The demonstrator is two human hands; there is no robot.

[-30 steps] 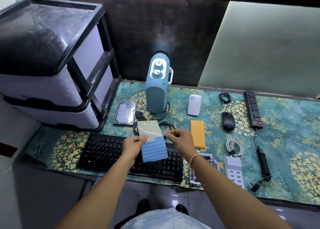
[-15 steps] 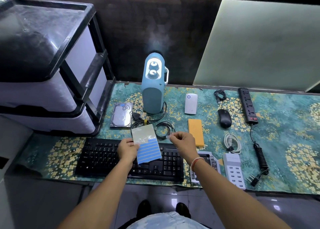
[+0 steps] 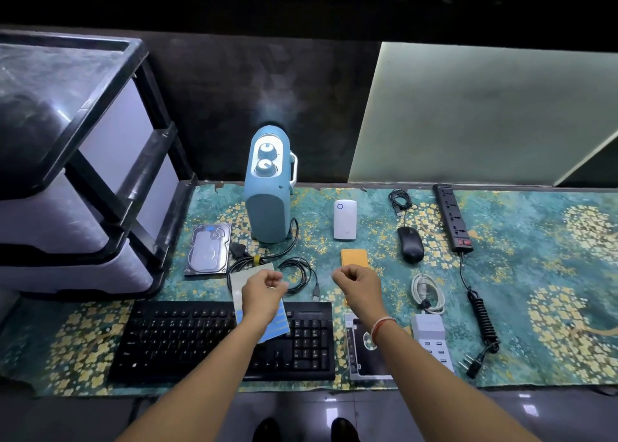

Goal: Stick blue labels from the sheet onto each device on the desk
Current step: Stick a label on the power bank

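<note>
The left hand [image 3: 264,291] is gripping the sheet [image 3: 277,323] above the keyboard [image 3: 187,338], its long axis running from 11 to 5 o'clock, blue end toward 5. The right hand [image 3: 356,286], at 3 o'clock, is curling with fingertips pinched; any label there is too small to see. Both are hovering over the counter [image 3: 535,274].

Both bare forearms reached forward from the bottom edge, roughly parallel and a little apart, with the backs of the hands turned up toward the camera. The left hand [image 3: 263,291] was curled, its fingers and thumb gripping the label sheet [image 3: 280,324], which lay mostly hidden beneath the hand and wrist. The right hand [image 3: 356,284] was also curled, thumb and fingertips drawn together at its left side; whether they pinched anything was too small to tell, and a thin band circled that wrist.
</note>
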